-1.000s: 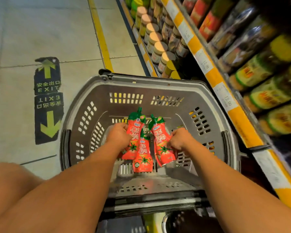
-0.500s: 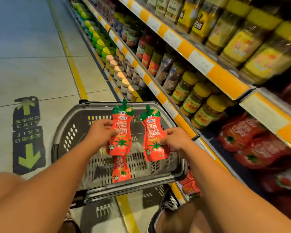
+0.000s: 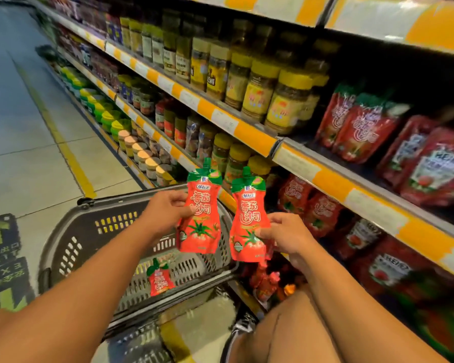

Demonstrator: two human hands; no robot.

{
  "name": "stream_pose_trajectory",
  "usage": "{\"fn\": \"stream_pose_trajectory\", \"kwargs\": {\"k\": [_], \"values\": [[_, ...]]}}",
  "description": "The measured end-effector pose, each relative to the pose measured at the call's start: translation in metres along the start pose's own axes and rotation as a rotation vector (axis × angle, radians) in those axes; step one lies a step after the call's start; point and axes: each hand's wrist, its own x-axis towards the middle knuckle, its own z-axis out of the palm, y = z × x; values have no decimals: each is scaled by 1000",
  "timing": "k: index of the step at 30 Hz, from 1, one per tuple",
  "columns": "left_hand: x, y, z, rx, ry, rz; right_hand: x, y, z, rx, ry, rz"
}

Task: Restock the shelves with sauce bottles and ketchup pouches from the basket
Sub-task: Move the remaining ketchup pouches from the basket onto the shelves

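Shelves (image 3: 249, 132) behind — fingers (image 3: 178, 199) pinching pouch (image 3: 201, 218).

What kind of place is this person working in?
Most likely a supermarket aisle. Long shelves with price strips hold rows of jars, a shopping basket stands on the floor, and each hand holds a ketchup pouch.

Red ketchup pouches (image 3: 200, 216) with green tops; grey slotted basket (image 3: 71, 231); orange-and-white shelf edges (image 3: 249, 129); yellow-lidded jars (image 3: 288, 100).
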Motion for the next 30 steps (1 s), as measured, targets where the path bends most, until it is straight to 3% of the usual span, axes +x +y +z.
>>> {"fn": "stream_pose_trajectory", "kwargs": {"k": [14,26,30], "values": [[23,20,131,163,-113,62,-14,56,-77,209,295,17],[46,30,186,114,-147,189,-4,64,-102,120,458,59],[53,37,196,85,-190,223,-5,59,-106,84,607,-28]]}}
